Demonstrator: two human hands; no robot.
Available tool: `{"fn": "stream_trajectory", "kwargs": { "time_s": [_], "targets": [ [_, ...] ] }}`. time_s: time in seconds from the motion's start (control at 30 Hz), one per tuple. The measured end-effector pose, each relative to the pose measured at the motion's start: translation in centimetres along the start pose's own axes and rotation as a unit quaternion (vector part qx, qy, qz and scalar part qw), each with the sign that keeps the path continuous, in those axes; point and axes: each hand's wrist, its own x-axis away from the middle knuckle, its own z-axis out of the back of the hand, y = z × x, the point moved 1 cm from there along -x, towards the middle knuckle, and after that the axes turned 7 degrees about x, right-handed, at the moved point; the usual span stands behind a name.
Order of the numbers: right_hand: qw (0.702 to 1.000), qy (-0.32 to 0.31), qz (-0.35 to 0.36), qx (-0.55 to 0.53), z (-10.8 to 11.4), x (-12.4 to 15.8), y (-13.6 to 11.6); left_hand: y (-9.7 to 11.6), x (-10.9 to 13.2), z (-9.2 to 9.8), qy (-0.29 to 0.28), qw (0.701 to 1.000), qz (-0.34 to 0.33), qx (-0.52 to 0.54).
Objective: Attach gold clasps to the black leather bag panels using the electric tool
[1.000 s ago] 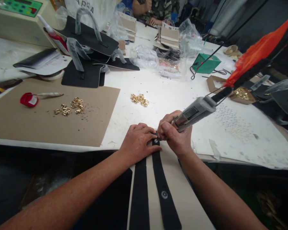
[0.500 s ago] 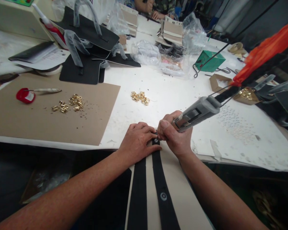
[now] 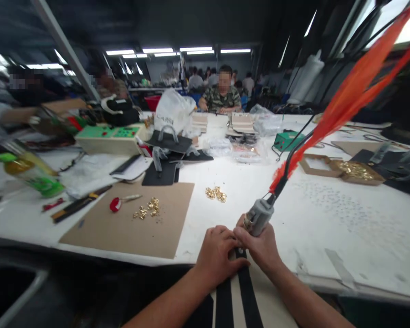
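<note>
A grey tool point(image 3: 260, 215) leans rightward in the right hand point(image 3: 262, 245); a black strap point(image 3: 249, 291) with a round metal fastener point(image 3: 241, 251) lies lengthwise on a beige panel point(image 3: 269, 298).

Gray tool point(image 3: 261, 214): tip hidden by right hand point(image 3: 262, 246) | black straps point(image 3: 250, 294): bottom cut off | bottle point(image 3: 34, 175): blurred
</note>
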Motion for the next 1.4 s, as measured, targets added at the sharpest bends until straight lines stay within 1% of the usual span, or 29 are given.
{"fn": "stream_trajectory", "kwargs": {
  "time_s": [0.07,0.1,0.17,0.23,0.3,0.37,0.43,0.5,0.53,0.57,0.63,0.67,0.7,0.73,0.77,0.83,0.9,0.93,1.0,1.07,1.1,1.13,1.17,1.23,1.27,1.3,1.33,1.4],
  "targets": [
    [1.0,0.002,0.005,-0.02,0.6,-0.1,-0.9,-0.1,0.2,0.0,0.004,1.0,0.007,0.005],
    [0.999,0.016,0.009,-0.031,1.2,0.1,-1.4,-0.1,0.3,0.0,0.008,1.0,0.012,0.012],
    [0.997,0.066,-0.004,-0.043,2.9,0.8,-1.9,0.1,0.4,0.1,0.009,0.999,0.026,0.025],
    [0.989,0.138,-0.051,-0.016,5.1,2.4,-1.8,0.5,0.4,0.2,0.009,0.998,0.043,0.033],
    [0.974,0.194,-0.096,0.067,7.6,4.4,-0.9,1.2,0.4,0.4,0.011,0.998,0.053,0.032],
    [0.959,0.204,-0.106,0.169,10.0,6.8,0.8,1.9,0.3,0.8,0.009,0.999,0.049,0.02],
    [0.948,0.187,-0.089,0.242,12.2,9.2,2.6,2.5,0.2,1.1,0.005,0.999,0.039,0.013],
    [0.936,0.188,-0.071,0.289,14.1,11.8,4.4,2.7,0.2,1.1,0.001,0.999,0.033,0.019],
    [0.924,0.203,-0.063,0.317,14.8,13.0,5.1,2.7,0.1,1.1,-0.002,0.999,0.033,0.025],
    [0.906,0.228,-0.049,0.353,15.2,14.3,5.8,2.6,0.1,1.0,-0.004,0.999,0.034,0.03],
    [0.86,0.272,0.007,0.432,15.1,16.5,6.7,2.6,0.1,0.8,-0.005,0.998,0.039,0.041],
    [0.842,0.274,0.049,0.463,14.6,17.3,7.0,2.6,0.1,0.7,-0.003,0.998,0.042,0.048],
    [0.832,0.257,0.094,0.483,13.7,17.8,7.2,2.6,0.1,0.6,-0.001,0.997,0.047,0.056],
    [0.833,0.223,0.138,0.487,12.6,18.0,7.4,2.6,0.0,0.6,0.001,0.996,0.052,0.066],
    [0.844,0.178,0.176,0.474,11.5,17.9,7.3,2.7,0.0,0.6,0.004,0.995,0.058,0.078],
    [0.878,0.096,0.227,0.41,9.3,16.6,6.4,2.8,-0.1,0.8,0.013,0.991,0.075,0.106],
    [0.917,0.054,0.237,0.315,8.0,14.6,4.5,3.0,0.1,1.2,0.023,0.984,0.102,0.144],
    [0.938,0.043,0.221,0.264,7.7,13.5,3.2,3.3,0.3,1.4,0.027,0.978,0.118,0.168],
    [0.971,0.053,0.154,0.174,7.8,11.4,0.4,4.1,1.0,2.1,0.036,0.962,0.149,0.225],
    [0.988,0.094,0.071,0.102,8.5,9.7,-1.9,5.3,1.9,2.7,0.046,0.943,0.169,0.285],
    [0.99,0.116,0.038,0.071,8.9,9.1,-2.6,6.1,2.3,3.0,0.053,0.923,0.185,0.334],
    [0.99,0.136,0.011,0.04,9.1,8.4,-3.0,6.8,2.7,3.1,0.062,0.893,0.204,0.395],
    [0.988,0.153,-0.01,0.007,9.3,7.9,-3.0,7.6,3.0,3.2,0.068,0.852,0.228,0.466],
    [0.981,0.176,-0.04,-0.066,9.2,7.0,-2.2,8.9,3.6,3.1,0.075,0.767,0.264,0.58],
    [0.977,0.181,-0.055,-0.098,9.0,6.7,-1.6,9.5,3.8,3.0,0.069,0.74,0.272,0.611],
    [0.973,0.184,-0.072,-0.123,8.7,6.4,-0.9,9.9,3.9,2.7,0.053,0.732,0.275,0.621],
    [0.969,0.183,-0.088,-0.138,8.5,6.3,-0.2,10.2,4.1,2.4,0.031,0.73,0.282,0.622],
    [0.967,0.176,-0.111,-0.146,8.4,6.5,0.7,10.5,4.3,1.8,-0.009,0.723,0.309,0.618]
  ]
}}
